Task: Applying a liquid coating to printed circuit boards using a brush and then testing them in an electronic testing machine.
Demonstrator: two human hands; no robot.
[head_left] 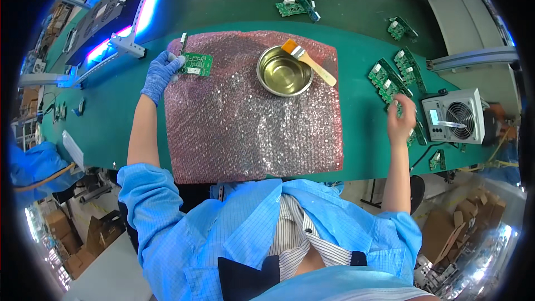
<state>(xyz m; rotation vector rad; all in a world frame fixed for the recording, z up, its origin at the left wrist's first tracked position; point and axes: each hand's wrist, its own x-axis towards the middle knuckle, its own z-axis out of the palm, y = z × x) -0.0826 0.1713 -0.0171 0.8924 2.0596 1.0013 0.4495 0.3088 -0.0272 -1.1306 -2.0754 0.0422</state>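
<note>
My left hand (161, 73), in a blue glove, pinches the edge of a green circuit board (199, 64) over the far left corner of the pinkish bubble-wrap mat (234, 128). A white connector stands up at that board's far end. On the right, my bare right hand (402, 120) is over the near part of a group of green circuit boards (384, 81), its fingers curled in. What those fingers hold, if anything, is unclear. A metal bowl (267, 86) of clear yellowish liquid sits on the mat, with a wooden-handled brush (319, 68) across its right rim.
A box-shaped fan unit (457, 116) stands right of my right hand. At the far left, a dark device with glowing blue-violet light (106, 19) sits on a metal frame. More circuit boards (295, 1) lie at the back of the green table (212, 5).
</note>
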